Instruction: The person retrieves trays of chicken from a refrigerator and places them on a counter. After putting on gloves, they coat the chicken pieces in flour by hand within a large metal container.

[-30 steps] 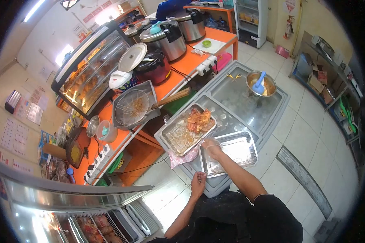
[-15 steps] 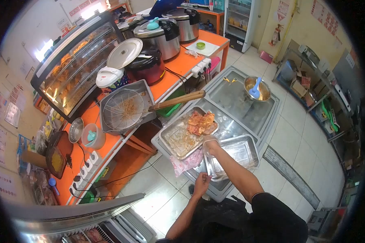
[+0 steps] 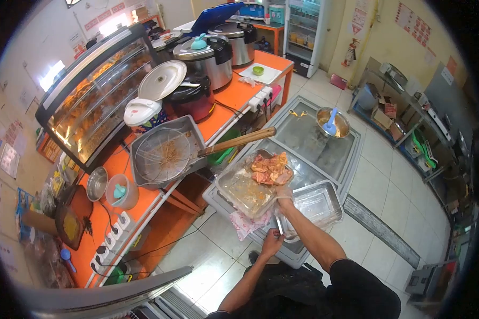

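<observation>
A metal tray point(image 3: 234, 187) holds several pieces of raw, orange-tinted marinated meat point(image 3: 271, 169) at its far right end and pale residue elsewhere. My right hand point(image 3: 285, 199), with clear plastic around it, is closed at this tray's near right corner; the fingers are partly hidden. A second metal tray point(image 3: 316, 207) lies to the right, with no food seen in it. My left hand point(image 3: 272, 242) is closed at its near left corner, fingertips at the rim. Pink-patterned plastic point(image 3: 245, 224) lies below the meat tray.
A grey work surface point(image 3: 303, 125) carries yellow scissors point(image 3: 298, 113) and a metal bowl point(image 3: 332, 122) with a blue scoop. A strainer's wooden handle point(image 3: 239, 141) juts toward the meat tray from a grey basin point(image 3: 191, 119). An open-lidded cabinet edge point(image 3: 106, 291) is at lower left.
The meat tray has shifted slightly, looks blurred and tilted, and my right hand has moved with it. My left hand stays by the other tray's corner. The whole view has shifted a little.
</observation>
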Tool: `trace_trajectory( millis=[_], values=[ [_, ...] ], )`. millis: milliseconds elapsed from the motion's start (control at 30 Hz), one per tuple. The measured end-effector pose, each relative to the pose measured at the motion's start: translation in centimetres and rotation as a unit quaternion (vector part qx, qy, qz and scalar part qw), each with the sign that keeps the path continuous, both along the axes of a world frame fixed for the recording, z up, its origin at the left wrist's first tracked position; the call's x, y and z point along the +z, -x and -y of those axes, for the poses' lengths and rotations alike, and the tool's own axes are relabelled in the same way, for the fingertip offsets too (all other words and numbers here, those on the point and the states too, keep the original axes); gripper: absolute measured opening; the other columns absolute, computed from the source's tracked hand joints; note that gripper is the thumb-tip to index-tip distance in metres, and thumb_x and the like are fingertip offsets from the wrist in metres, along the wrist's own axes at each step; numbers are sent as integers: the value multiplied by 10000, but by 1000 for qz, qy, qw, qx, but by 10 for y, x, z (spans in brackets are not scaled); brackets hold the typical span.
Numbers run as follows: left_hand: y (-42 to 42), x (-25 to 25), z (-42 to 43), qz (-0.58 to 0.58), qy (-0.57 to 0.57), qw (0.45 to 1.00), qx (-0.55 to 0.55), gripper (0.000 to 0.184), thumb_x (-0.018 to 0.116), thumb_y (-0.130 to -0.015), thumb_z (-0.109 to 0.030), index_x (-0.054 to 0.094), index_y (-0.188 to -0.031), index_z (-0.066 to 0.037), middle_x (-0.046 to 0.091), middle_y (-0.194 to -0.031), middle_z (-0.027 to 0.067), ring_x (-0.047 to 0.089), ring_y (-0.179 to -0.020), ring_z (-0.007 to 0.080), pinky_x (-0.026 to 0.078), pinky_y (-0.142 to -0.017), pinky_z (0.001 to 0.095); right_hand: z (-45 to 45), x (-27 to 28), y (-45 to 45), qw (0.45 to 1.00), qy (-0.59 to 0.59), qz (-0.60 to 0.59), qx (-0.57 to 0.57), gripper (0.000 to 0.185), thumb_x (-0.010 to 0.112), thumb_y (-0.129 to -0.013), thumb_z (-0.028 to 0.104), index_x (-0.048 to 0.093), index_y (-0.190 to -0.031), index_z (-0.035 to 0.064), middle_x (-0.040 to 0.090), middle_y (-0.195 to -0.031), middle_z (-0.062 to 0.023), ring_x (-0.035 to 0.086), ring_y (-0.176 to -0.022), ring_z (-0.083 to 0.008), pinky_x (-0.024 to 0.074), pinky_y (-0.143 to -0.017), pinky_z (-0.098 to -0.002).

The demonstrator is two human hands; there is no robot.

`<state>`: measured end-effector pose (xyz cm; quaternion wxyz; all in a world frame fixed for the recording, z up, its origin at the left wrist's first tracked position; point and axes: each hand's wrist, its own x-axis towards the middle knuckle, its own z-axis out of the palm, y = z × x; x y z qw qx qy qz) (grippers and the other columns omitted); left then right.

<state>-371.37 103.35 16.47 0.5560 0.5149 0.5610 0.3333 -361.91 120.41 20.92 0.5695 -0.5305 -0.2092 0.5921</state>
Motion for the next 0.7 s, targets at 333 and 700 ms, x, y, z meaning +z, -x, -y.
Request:
trace_trajectory(
  millis=[333, 700],
  values=[
    [15, 7, -3, -39, -153, 975, -154, 481, 659, -847, -242, 547, -1244, 5, 634, -1190, 133, 575, -1118, 284, 426, -953, 380, 127, 53, -86, 972, -13, 183, -148, 218, 561, -808, 156, 632, -931, -9, 601, -781, -57, 553, -736, -150, 444, -643, -321],
    [0, 31, -7, 133, 89, 981, -106, 158, 595, -909, -168, 530, -976, -41, 621, -724, 54, 442, -515, 62, 313, -458, 227, 180, 22, -145, 896, 118, 355, -239, 386, 595, -836, 358, 609, -928, -17, 616, -825, -125, 582, -768, -225, 460, -695, -390]
  ],
)
